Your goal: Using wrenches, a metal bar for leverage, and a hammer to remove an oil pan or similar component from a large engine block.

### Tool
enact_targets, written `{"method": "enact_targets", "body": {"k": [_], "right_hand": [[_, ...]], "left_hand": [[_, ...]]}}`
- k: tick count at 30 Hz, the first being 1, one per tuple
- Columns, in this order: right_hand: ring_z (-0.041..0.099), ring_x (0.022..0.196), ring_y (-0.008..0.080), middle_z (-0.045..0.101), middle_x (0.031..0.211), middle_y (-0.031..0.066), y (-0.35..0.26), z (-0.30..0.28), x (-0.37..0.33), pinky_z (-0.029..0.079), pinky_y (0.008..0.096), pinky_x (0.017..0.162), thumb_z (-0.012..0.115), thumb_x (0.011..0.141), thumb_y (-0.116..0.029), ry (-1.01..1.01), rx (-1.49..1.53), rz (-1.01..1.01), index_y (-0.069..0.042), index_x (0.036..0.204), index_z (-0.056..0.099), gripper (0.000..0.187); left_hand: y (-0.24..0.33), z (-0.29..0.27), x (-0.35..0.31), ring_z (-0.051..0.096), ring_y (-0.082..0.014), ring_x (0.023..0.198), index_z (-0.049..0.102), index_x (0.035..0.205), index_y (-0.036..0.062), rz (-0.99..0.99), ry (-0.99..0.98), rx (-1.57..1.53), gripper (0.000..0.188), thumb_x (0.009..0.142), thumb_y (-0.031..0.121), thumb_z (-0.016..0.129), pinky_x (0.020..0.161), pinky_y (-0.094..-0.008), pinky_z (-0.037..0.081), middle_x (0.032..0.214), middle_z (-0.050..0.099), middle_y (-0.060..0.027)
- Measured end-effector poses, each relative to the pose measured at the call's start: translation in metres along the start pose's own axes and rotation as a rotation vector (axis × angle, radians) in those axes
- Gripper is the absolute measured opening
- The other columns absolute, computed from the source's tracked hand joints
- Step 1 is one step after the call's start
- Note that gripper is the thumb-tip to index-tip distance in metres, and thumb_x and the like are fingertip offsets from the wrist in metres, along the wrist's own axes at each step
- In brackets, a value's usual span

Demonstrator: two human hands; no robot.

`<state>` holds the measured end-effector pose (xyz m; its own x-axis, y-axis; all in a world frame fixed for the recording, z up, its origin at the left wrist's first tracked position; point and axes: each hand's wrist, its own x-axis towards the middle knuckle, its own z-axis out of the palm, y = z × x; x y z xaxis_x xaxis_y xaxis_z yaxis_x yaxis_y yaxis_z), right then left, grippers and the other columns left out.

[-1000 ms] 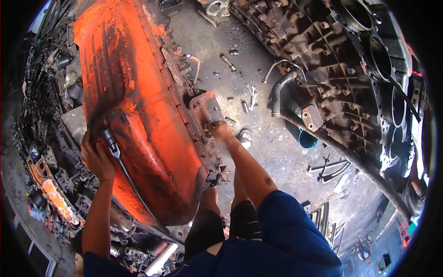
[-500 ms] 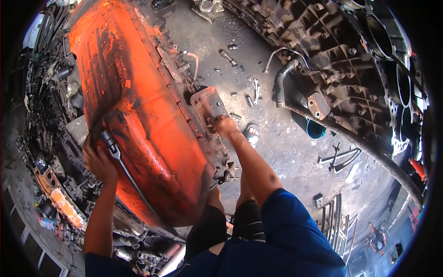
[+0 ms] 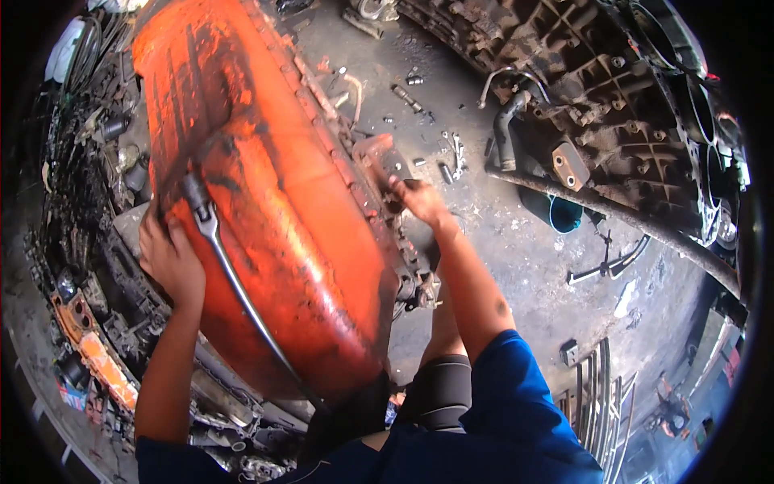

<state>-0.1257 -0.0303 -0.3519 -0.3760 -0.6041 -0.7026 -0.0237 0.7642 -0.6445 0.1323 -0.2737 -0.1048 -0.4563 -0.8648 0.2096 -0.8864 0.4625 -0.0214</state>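
A large, long orange-painted metal casing (image 3: 314, 234), streaked with black grime, lies slantwise in front of the person, its near end by the legs. On it rests a long-handled silver steel wrench (image 3: 246, 298) with a dark cylindrical socket (image 3: 194, 191); the socket sits toward the casing's left edge and the handle runs to the near end. The left hand (image 3: 172, 256) is laid open against the casing's left side, fingers extended, just beside the wrench's head. The right hand (image 3: 419, 199) is at the casing's right edge, fingers curled; whether it grasps anything I cannot tell. Near it is a flat reddish-brown metal plate (image 3: 380, 148). Silver open-jawed spanners (image 3: 457, 153) lie on the grey concrete floor (image 3: 516, 266), well apart from a dark, ribbed metal engine block (image 3: 597, 105).
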Motion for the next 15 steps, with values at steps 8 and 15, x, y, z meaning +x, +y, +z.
{"method": "enact_targets", "body": {"k": [8,15], "right_hand": [[0.066,0.095,0.0362,0.068,0.099,0.0223,0.013,0.009,0.000,0.050,0.0407,0.087,0.058,0.093,-0.042,-0.029,-0.053,-0.127,0.003,0.107,0.064,0.047],[0.064,0.100,0.0314,0.068,0.100,0.0208,0.003,0.000,-0.004,0.047,0.0374,0.089,0.055,0.092,-0.053,0.030,0.103,-0.123,0.000,0.106,0.065,0.056]], "left_hand": [[-0.001,0.005,-0.001,0.036,-0.0302,0.136,0.044,0.140,0.0178,-0.027,-0.011,-0.003,0.047,0.099,0.040,0.037,0.107,-0.0596,0.017,0.143,0.043,-0.0091],[-0.003,0.000,-0.001,0.040,-0.0304,0.131,0.046,0.138,0.0150,-0.021,-0.001,0.058,0.044,0.100,0.034,0.037,0.107,-0.0520,0.022,0.137,0.047,-0.0086]]}}
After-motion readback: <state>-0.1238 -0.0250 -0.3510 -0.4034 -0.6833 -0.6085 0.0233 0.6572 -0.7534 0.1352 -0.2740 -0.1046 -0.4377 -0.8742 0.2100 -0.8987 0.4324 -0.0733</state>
